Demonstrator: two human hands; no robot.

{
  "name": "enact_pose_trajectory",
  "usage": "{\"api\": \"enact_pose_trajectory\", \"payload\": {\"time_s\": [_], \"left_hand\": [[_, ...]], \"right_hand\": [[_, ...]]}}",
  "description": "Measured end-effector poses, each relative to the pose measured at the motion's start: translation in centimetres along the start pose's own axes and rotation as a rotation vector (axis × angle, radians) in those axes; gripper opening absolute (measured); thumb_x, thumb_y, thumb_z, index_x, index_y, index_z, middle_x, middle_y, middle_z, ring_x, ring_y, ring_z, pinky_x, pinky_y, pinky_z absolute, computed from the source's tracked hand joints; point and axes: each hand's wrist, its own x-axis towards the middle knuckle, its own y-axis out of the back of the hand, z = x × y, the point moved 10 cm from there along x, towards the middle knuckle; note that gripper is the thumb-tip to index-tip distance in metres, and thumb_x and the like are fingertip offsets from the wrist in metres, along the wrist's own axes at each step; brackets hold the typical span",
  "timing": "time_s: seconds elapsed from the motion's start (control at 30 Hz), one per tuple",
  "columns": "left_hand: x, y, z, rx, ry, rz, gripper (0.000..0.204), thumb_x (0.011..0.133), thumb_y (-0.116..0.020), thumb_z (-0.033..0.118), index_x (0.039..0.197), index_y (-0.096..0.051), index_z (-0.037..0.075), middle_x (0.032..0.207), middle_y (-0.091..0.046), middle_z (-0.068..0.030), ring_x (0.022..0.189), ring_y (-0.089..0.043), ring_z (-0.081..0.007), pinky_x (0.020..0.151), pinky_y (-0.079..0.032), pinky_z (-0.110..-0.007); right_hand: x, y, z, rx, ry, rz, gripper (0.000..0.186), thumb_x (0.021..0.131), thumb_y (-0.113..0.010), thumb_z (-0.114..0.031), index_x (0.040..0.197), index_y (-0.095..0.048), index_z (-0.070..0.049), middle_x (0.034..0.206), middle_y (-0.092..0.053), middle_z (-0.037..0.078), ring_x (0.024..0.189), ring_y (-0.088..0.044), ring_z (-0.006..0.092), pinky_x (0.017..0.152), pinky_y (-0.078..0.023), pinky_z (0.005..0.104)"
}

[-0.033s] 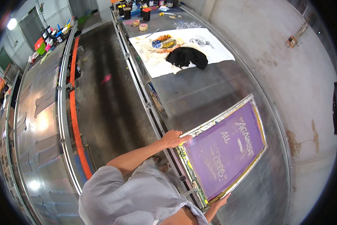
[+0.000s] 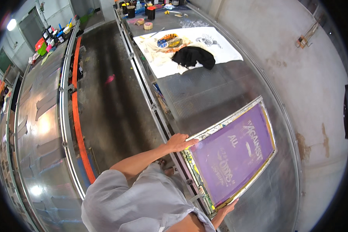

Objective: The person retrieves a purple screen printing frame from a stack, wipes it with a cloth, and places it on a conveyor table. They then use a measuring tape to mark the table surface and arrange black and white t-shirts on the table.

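Observation:
A screen printing frame (image 2: pixel 245 141) with purple mesh and pale lettering is held over the long dark printing table (image 2: pixel 197 100). Smears of ink and tape cover its rim. My left hand (image 2: pixel 178 143) is closed on the near left corner, thumb on top and fingers partly hidden beneath. At the lower right edge my right hand (image 2: pixel 226 210) grips the same frame, its fingers wrapped round the side. Whether the frame's underside touches the table cannot be seen.
Farther along lies a white sheet (image 2: pixel 228 54) with coloured prints and a crumpled black cloth (image 2: pixel 193 58). Tape rolls (image 2: pixel 148 26) and ink pots (image 2: pixel 151 13) stand at the far end. A metal rail (image 2: pixel 143 83) borders the table; a second table (image 2: pixel 46 135) runs along the left, across the aisle.

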Motion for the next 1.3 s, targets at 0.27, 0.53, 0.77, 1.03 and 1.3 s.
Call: {"api": "enact_pose_trajectory", "payload": {"time_s": [0.27,0.53,0.77,1.03,1.3], "left_hand": [[4.9,-4.1,-2.0,-0.010,-0.059,-0.249,0.089,0.079,-0.036,0.084,0.097,-0.072,0.004,0.088,-0.067,-0.0231,0.092,-0.065,-0.0376,0.080,-0.048,-0.044],[8.4,-6.9,-2.4,-0.021,-0.132,-0.659,0.087,0.081,-0.042,0.079,0.118,-0.066,0.004,0.112,-0.065,-0.0200,0.108,-0.060,-0.0324,0.090,-0.047,-0.040],[9.2,-8.7,-3.6,0.006,-0.133,-0.780,0.103,0.076,-0.035,0.088,0.120,-0.062,0.000,0.106,-0.065,-0.0231,0.106,-0.060,-0.0378,0.089,-0.046,-0.042],[8.9,-9.8,-5.9,-0.028,-0.080,-0.890,0.081,0.088,-0.041,0.071,0.121,-0.061,0.001,0.113,-0.063,-0.0241,0.112,-0.058,-0.0350,0.095,-0.044,-0.040],[10.0,-4.9,-6.4,-0.256,-0.195,-0.774,0.042,0.093,-0.058,0.037,0.119,-0.064,0.005,0.112,-0.068,-0.0130,0.102,-0.064,-0.0252,0.087,-0.049,-0.034]], "right_hand": [[-1.1,1.6,-1.4,-0.121,-0.010,0.126,0.076,0.094,-0.045,-0.055,0.119,-0.054,0.016,0.116,-0.060,0.022,0.099,-0.060,0.0310,0.083,-0.048,0.0414],[-2.9,4.7,-3.7,-0.252,0.071,0.403,0.076,0.092,-0.050,-0.056,0.108,-0.059,0.018,0.102,-0.064,0.020,0.088,-0.061,0.0280,0.079,-0.049,0.0406],[-2.5,6.0,-2.5,-0.302,0.054,0.438,0.060,0.087,-0.065,-0.044,0.098,-0.063,0.014,0.094,-0.065,0.017,0.080,-0.060,0.0241,0.073,-0.049,0.0378],[-1.4,4.7,-2.4,-0.741,0.072,0.488,0.053,0.077,-0.072,-0.031,0.102,-0.061,0.015,0.097,-0.066,0.026,0.085,-0.063,0.0325,0.078,-0.048,0.0413],[-4.9,-1.8,-10.0,-1.302,0.335,0.964,0.056,0.086,-0.060,-0.039,0.108,-0.060,0.013,0.096,-0.064,0.030,0.092,-0.060,0.0458,0.086,-0.045,0.0512]]}}
